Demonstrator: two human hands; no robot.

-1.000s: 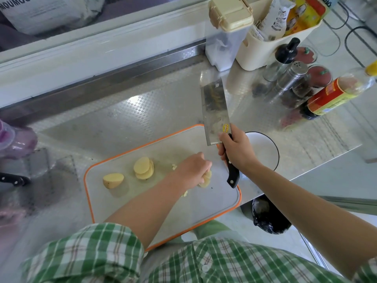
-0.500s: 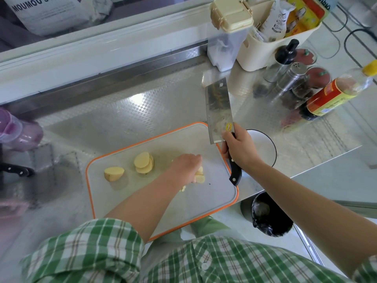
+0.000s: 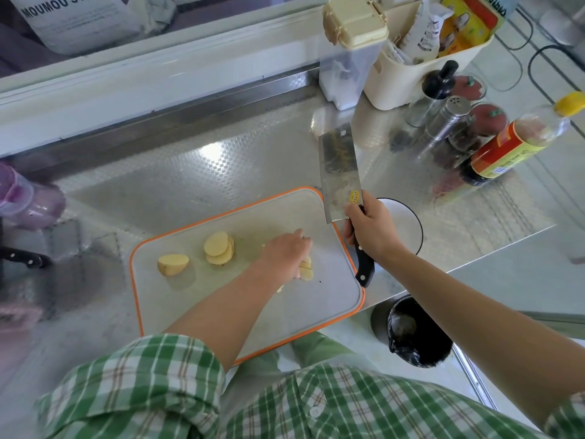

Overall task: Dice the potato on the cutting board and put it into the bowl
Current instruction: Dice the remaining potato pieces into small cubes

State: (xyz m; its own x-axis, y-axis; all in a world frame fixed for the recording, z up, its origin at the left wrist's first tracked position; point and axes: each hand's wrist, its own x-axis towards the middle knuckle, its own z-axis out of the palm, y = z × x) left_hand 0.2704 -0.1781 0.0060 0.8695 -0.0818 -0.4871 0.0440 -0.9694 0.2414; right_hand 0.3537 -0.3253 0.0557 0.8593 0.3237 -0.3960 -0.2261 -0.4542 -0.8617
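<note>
while the right hand [image 3: 372, 229] grips the cleaver [image 3: 338, 172], blade raised by the far right corner of the board [image 3: 332, 296], the left hand [image 3: 286, 253] curls its fingers over cut potato [image 3: 306, 271] at mid-board. a potato half [image 3: 172, 264] and a stack of slices [image 3: 219, 248] lie further left, apart; the bowl [image 3: 408, 223] sits just right of the board.

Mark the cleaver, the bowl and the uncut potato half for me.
cleaver [image 3: 338, 172], head view, middle of the blade.
bowl [image 3: 406, 226], head view, bare white inside.
potato half [image 3: 172, 264], head view, middle of the piece.
</note>
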